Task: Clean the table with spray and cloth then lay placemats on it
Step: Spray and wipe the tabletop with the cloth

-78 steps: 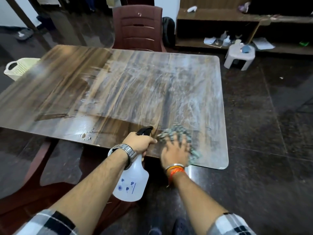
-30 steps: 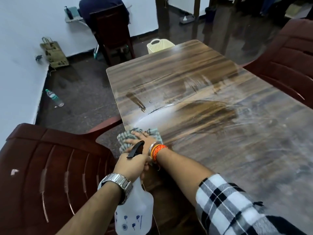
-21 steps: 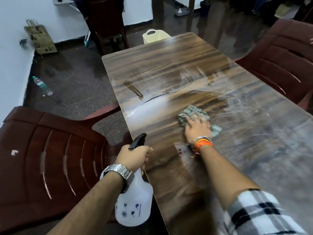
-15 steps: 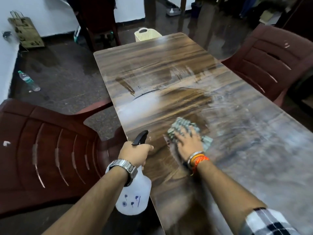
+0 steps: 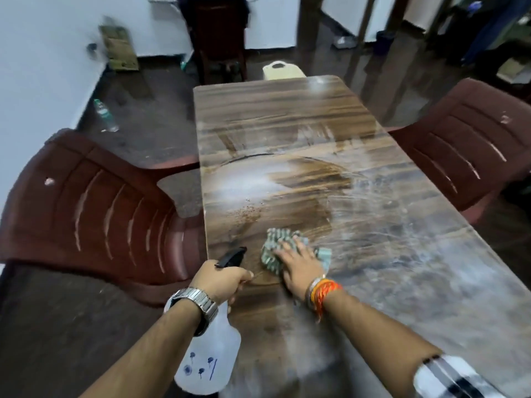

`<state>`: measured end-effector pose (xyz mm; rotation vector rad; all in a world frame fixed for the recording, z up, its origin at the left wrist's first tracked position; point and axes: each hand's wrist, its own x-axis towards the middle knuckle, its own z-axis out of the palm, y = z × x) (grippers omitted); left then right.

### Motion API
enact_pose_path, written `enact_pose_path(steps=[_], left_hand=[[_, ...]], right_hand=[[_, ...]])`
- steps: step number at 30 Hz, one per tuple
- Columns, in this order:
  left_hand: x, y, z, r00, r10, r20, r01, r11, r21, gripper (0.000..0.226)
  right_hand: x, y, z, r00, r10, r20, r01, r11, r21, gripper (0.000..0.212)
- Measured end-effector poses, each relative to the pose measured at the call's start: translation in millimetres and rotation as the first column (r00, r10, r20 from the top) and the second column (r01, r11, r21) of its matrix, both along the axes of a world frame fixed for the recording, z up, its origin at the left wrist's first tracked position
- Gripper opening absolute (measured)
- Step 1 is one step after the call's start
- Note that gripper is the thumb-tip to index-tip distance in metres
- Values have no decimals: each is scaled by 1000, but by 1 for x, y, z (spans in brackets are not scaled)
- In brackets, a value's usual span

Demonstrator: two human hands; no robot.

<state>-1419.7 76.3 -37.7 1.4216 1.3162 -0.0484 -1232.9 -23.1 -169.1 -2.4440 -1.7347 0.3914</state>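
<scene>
A long wood-grain table [image 5: 287, 110] runs away from me, streaked with wet smears and a whitish sprayed patch near its left edge. My right hand [image 5: 298, 267] presses flat on a grey-green cloth [image 5: 275, 248] on the near left part of the tabletop. My left hand [image 5: 221, 278] grips the neck of a translucent white spray bottle [image 5: 209, 360] with a black nozzle, held just off the table's left edge. No placemats are in view.
A dark red plastic chair [image 5: 94, 214] stands close to the table's left side and another chair [image 5: 465, 145] at its right. A cream basket [image 5: 280, 70] sits beyond the far end. A water bottle [image 5: 105, 116] lies on the dark floor by the wall.
My right hand has swept the cloth from the left edge across the tabletop and back toward me. The spray bottle stays in my left hand. My view has swung along the table.
</scene>
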Motion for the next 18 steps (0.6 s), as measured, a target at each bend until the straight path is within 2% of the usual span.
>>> enact_pose_path(steps=[5,8,10,13,15,18], left_hand=[[-12,-47,-14,967,255,23,-256,963,84,25],[-28,-67,-17,937,348,20,-348,934,77,30],[-40,-74,-18,918,394,43,-395,918,29,32],[-58,-85,-20,895,442,58,-444,896,22,29],[-66,-95,-20,885,462,59,-464,884,51,18],[-80,-109,-17,842,537,55,-540,840,62,27]], right_hand=[[41,74,11,944,-300,-137,294,954,-68,70],[49,117,9,944,-296,-150,287,955,-75,63],[52,142,12,974,-169,-149,159,984,-77,55],[23,147,9,982,176,-64,-182,977,-107,47],[-12,122,2,935,353,-30,-355,933,-66,46],[-59,55,1,781,624,-13,-624,781,17,52]])
